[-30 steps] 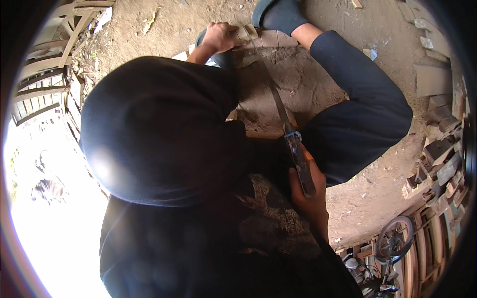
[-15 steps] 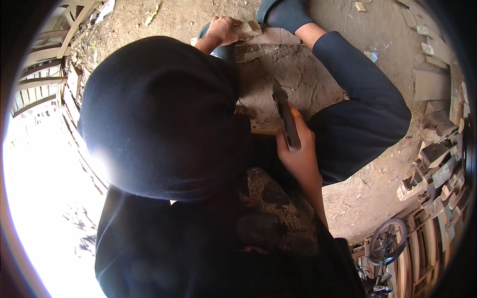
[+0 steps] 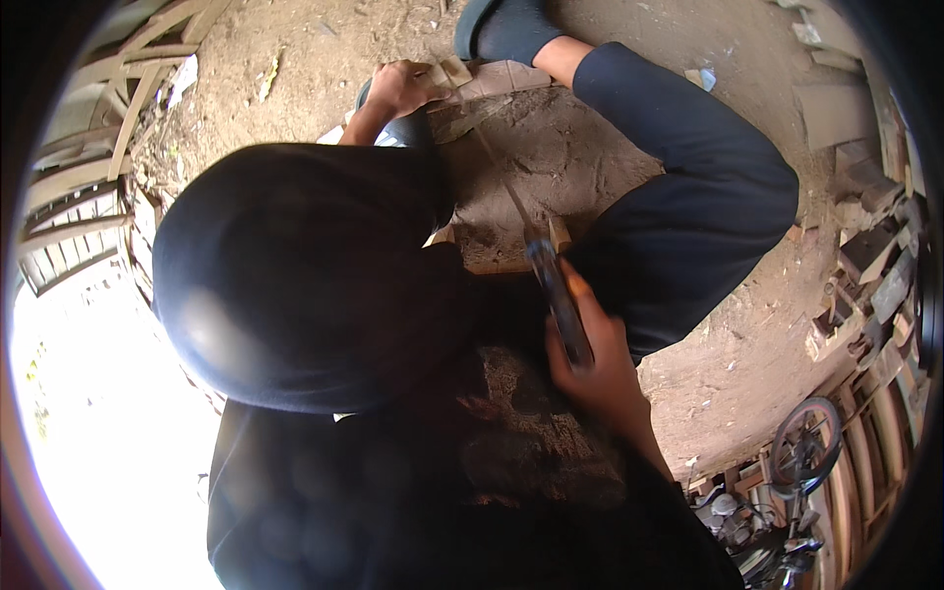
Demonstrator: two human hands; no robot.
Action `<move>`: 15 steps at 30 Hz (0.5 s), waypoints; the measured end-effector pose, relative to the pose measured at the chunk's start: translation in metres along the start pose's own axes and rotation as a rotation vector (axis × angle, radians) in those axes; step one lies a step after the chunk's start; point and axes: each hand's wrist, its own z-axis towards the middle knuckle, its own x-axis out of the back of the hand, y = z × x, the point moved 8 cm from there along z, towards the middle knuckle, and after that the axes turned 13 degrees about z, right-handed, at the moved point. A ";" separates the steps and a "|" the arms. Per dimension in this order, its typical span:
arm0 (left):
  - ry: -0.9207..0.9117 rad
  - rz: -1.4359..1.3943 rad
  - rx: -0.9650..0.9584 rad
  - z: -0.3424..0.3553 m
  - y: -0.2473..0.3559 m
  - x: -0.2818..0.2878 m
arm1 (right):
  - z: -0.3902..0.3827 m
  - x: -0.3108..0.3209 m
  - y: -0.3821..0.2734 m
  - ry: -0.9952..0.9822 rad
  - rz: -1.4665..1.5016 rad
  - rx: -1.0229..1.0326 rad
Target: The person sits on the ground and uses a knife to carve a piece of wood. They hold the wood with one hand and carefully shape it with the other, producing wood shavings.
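Viewing the work area remotely, I identified two hands, the right nearer the wearer's body and the left farther forward. The right hand [image 3: 594, 356] was closed around the dark handle of a long-bladed tool [image 3: 562, 297]. The thin blade [image 3: 515, 200] extended forward and leftward from that hand, toward the left hand; its far end was blurred, and I could not tell whether it touched wood. The left hand [image 3: 398, 90] had its fingers bent against a small wood block [image 3: 453, 72]; I could not confirm whether they gripped it or only pressed. A segmented wood strip [image 3: 503, 81] ran rightward from beside the left hand. A dark shoe [image 3: 516, 35] stood just beyond this strip. Well to the right of both hands, I noted stacked wood pieces [image 3: 880, 270] and, behind the right hand, a spoked wheel [image 3: 805, 447].
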 end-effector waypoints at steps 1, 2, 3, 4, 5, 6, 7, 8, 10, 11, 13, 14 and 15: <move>0.007 -0.003 -0.021 -0.003 0.008 0.002 | -0.015 0.003 0.003 0.032 0.042 0.019; 0.000 -0.019 0.001 -0.002 0.009 0.006 | -0.010 0.003 0.005 0.029 0.040 0.034; -0.029 -0.094 -0.002 0.000 0.009 -0.001 | -0.006 0.002 -0.002 0.032 0.019 0.038; -0.050 -0.138 0.012 0.002 0.001 -0.004 | 0.016 -0.005 -0.001 0.020 0.035 0.057; -0.072 -0.182 0.026 0.007 -0.003 -0.009 | 0.037 -0.011 -0.001 0.007 0.051 0.077; -0.065 -0.105 0.027 0.007 0.011 -0.002 | 0.050 -0.006 0.001 0.038 0.030 0.107; -0.079 -0.116 0.027 0.005 0.012 -0.001 | 0.063 -0.005 0.002 0.055 0.018 0.147; -0.092 -0.128 0.027 0.002 0.012 -0.001 | 0.068 -0.004 0.000 0.073 0.004 0.186; -0.116 -0.155 0.024 0.004 -0.002 -0.008 | 0.016 0.001 0.002 0.025 0.060 0.047; -0.072 -0.158 0.022 0.008 -0.002 -0.006 | -0.004 0.004 0.005 0.008 0.086 -0.027; -0.001 -0.159 0.025 0.003 -0.001 -0.006 | -0.004 0.003 0.006 -0.013 0.078 -0.001; -0.010 -0.198 -0.022 0.007 0.001 -0.002 | -0.001 0.001 0.005 -0.021 0.075 0.016; -0.028 -0.203 -0.009 0.005 0.001 -0.003 | 0.016 -0.003 0.006 0.004 0.063 0.038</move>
